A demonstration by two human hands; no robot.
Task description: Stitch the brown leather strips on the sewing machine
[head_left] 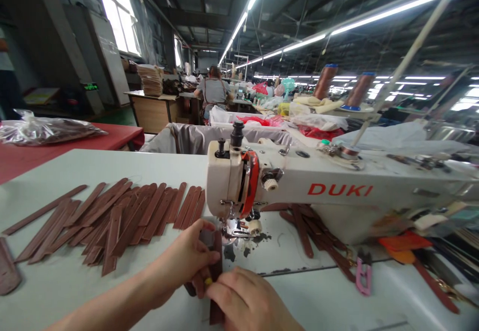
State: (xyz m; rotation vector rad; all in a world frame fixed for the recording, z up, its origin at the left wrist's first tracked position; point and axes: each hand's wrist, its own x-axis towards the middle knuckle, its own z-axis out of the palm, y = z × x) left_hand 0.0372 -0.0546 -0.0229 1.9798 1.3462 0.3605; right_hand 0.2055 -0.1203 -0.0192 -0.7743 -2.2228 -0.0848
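Observation:
A brown leather strap [216,267] lies on the grey table [56,276], running from under the presser foot [235,230] of the white DUKI sewing machine [299,181] toward me. My left hand [187,261] pinches the strap's left edge just before the foot, fingers closed on it. My right hand [249,302] presses on the strap's near end with curled fingers. The strap's lower end is hidden under my right hand.
A fanned pile of several brown straps [112,219] lies to the left. More straps [318,236] sit behind the needle under the machine arm. Pink thread snips [362,271] and an orange tool [404,244] lie right. A person [214,91] works farther back.

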